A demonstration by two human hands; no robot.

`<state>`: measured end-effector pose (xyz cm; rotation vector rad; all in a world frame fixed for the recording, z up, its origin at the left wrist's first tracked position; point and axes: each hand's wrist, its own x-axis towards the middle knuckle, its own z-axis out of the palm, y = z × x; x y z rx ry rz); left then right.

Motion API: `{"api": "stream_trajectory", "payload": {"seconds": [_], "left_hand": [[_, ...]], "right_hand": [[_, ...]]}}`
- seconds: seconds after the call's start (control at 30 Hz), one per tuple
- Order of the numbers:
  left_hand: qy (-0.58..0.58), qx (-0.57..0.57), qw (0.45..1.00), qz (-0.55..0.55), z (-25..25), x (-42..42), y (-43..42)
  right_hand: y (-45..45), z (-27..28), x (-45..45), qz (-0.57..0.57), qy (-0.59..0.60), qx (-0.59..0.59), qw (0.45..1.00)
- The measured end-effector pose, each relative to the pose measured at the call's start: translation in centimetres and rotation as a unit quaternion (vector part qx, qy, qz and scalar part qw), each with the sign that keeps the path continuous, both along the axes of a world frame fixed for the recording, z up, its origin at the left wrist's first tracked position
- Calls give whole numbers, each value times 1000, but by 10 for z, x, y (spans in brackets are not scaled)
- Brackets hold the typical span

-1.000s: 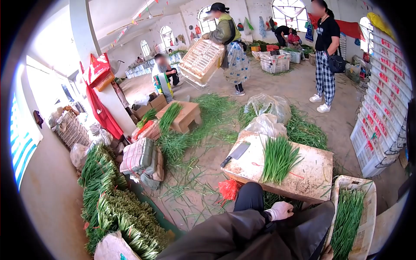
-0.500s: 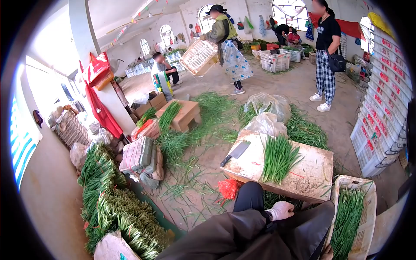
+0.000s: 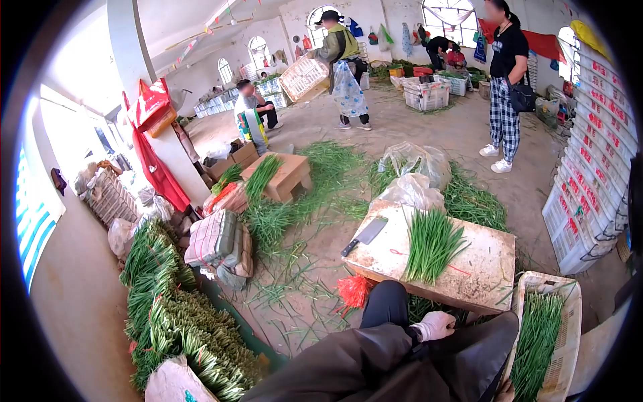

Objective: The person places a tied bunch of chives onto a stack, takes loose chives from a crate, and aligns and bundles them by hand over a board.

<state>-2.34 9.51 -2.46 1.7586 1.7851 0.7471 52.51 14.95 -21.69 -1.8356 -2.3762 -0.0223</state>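
My left hand [image 3: 437,326], in a pale glove, rests low between my dark-clad legs, fingers curled in; whether anything is inside them is hidden. My right hand cannot be made out. Just beyond my knee stands a worn low table [image 3: 479,258]. On it lie a bunch of garlic chives [image 3: 434,246] and a kitchen knife [image 3: 365,236] with a dark handle. A thin red tie [image 3: 459,270] lies beside the bunch. Red ties [image 3: 353,292] hang in a cluster at the table's left corner. By my right leg, a white crate [image 3: 569,295] holds more chives [image 3: 538,338].
Bundled chives [image 3: 181,315] are piled along the left wall. Tall stacked white crates [image 3: 583,167] stand at right. One person [image 3: 341,60] carries a crate [image 3: 305,79]; another [image 3: 507,74] stands nearby. Loose chives [image 3: 328,164] and a plastic bag [image 3: 416,164] lie on the floor.
The person with the crate has shifted left and now has both feet apart. The crate has moved slightly left with them. My left hand and the table's things look unchanged.
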Motion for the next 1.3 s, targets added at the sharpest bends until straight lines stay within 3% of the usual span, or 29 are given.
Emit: {"api": "stream_trajectory", "payload": {"seconds": [0.1, 0.3, 0.7, 0.9, 1.3], "left_hand": [[5, 1, 1000, -3, -1, 0, 0], [14, -3, 1000, -7, -3, 1, 2], [10, 1, 1000, -12, -11, 1, 4], [9, -5, 1000, -11, -10, 1, 4], [17, -15, 1000, -12, -8, 3, 5]], "right_hand": [[-1, 4, -2, -9, -5, -12, 1000], [-23, 87, -57, -158, 194, -84, 965], [-29, 118, -77, -181, 196, -83, 960], [-18, 74, -50, -103, 129, -49, 985], [-30, 114, -75, -171, 212, -75, 959]]}}
